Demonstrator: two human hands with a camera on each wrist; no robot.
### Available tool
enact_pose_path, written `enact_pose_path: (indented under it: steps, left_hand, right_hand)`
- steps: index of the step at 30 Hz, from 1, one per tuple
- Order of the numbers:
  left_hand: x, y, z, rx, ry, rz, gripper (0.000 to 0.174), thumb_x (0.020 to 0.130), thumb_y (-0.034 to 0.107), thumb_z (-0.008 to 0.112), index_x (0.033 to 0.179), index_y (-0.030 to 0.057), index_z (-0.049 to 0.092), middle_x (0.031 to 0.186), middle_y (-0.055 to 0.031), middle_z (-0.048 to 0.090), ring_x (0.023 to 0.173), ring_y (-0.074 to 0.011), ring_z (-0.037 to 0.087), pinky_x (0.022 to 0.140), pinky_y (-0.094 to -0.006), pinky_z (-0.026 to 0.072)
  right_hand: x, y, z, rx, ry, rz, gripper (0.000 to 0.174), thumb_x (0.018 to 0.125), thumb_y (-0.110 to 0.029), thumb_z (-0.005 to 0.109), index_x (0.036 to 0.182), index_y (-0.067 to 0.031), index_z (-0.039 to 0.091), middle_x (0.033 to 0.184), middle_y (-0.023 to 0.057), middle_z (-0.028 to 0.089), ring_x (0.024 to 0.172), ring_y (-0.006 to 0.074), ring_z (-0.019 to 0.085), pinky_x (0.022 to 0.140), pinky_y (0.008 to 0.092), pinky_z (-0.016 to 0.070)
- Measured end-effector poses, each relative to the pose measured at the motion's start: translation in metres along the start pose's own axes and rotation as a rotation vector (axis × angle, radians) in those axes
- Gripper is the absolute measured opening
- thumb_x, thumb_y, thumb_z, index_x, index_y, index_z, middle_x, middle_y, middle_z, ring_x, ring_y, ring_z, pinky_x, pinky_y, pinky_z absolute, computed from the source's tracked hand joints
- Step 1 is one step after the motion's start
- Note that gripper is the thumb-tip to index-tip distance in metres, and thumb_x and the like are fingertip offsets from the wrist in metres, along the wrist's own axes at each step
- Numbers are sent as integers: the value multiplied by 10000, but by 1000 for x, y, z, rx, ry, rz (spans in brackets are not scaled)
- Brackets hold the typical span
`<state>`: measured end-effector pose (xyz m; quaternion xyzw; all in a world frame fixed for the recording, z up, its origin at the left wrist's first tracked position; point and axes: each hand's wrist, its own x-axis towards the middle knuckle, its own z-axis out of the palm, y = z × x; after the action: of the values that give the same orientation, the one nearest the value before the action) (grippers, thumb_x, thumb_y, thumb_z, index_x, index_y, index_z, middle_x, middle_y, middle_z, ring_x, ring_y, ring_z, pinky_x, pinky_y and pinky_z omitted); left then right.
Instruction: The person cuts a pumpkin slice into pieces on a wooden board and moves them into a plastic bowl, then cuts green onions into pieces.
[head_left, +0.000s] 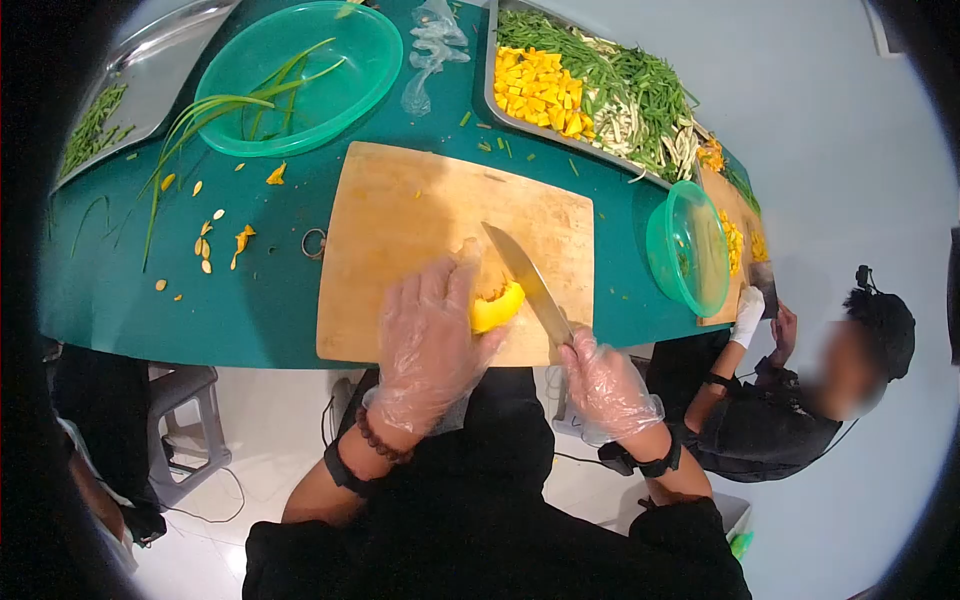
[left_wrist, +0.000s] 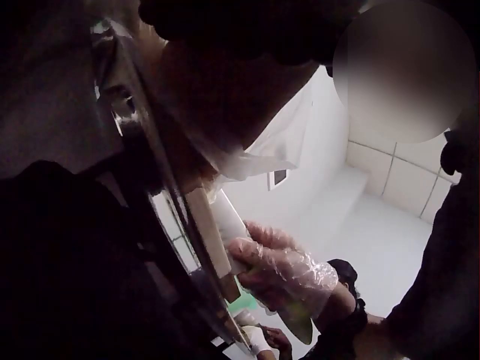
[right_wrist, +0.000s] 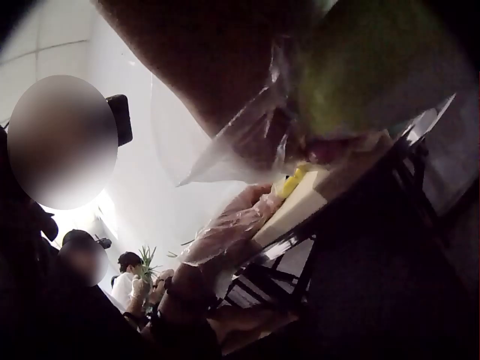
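On the wooden cutting board (head_left: pixel 400 220) lies a curved piece of yellow pumpkin (head_left: pixel 498 309), its stringy inside showing. My left hand (head_left: pixel 428 325), in a clear plastic glove, holds it at its left side, thumb by the near edge and fingers pointing toward the far side. In my gloved right hand (head_left: pixel 612 385) I grip a kitchen knife (head_left: pixel 528 278); its broad blade slants up and left just right of the pumpkin. The left wrist view shows the right hand (left_wrist: pixel 277 262) around the handle. In the right wrist view, the left hand (right_wrist: pixel 236 225) is beside the yellow pumpkin (right_wrist: pixel 293 181).
Behind the board stand a green basin (head_left: pixel 300 110) with long green stalks and a metal tray (head_left: pixel 488 85) of cut vegetables. A smaller green bowl (head_left: pixel 660 245) is at right, near another person (head_left: pixel 790 400) who is cutting. Seeds and a metal ring (head_left: pixel 313 243) lie left.
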<state>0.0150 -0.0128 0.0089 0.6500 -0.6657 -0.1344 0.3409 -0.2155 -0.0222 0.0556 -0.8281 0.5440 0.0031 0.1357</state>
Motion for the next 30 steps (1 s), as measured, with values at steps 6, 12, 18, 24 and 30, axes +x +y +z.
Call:
enact_pose_path:
  steps: [6, 12, 18, 24, 30]
  left_hand:
    - [2, -2, -2, -34, -53, 3, 700, 776, 344, 840, 1336, 42, 548, 1215, -173, 579, 1092, -367, 559, 945, -483, 434]
    - [1, -7, 0, -69, -65, 16, 736, 795, 372, 819, 1379, 49, 506, 1226, -182, 561, 1104, -382, 543, 947, -504, 425]
    - [1, -7, 1, -114, -79, -12, 738, 794, 367, 817, 1385, 54, 505, 1254, -178, 566, 1117, -374, 549, 941, -508, 421]
    - [1, -8, -2, -137, -82, -15, 665, 815, 337, 800, 1353, 36, 552, 1287, -177, 581, 1103, -353, 569, 927, -487, 420]
    - [3, -9, -5, -197, -68, -21, 610, 814, 272, 802, 1322, 19, 578, 1299, -186, 584, 1104, -353, 581, 952, -482, 421]
  right_hand:
    - [-4, 1, -1, -19, -80, 0, 252, 999, -138, 616, 1182, -6, 505, 687, 255, 622, 645, 478, 643, 559, 562, 496]
    - [-1, -3, -4, -36, -162, 31, 267, 992, -136, 621, 1168, 19, 494, 665, 250, 611, 626, 462, 638, 549, 557, 488]
    - [-6, 1, -2, -58, -105, -7, 180, 1017, -175, 594, 1055, -14, 522, 608, 214, 581, 549, 434, 615, 496, 532, 479]
    - [-8, -15, -5, -51, -114, 99, 187, 1035, -207, 575, 1018, -26, 534, 595, 217, 584, 548, 439, 625, 499, 544, 486]
    - [-9, -24, -16, -96, -226, 187, 234, 1055, -237, 530, 1030, -5, 533, 627, 264, 606, 590, 490, 625, 533, 588, 487]
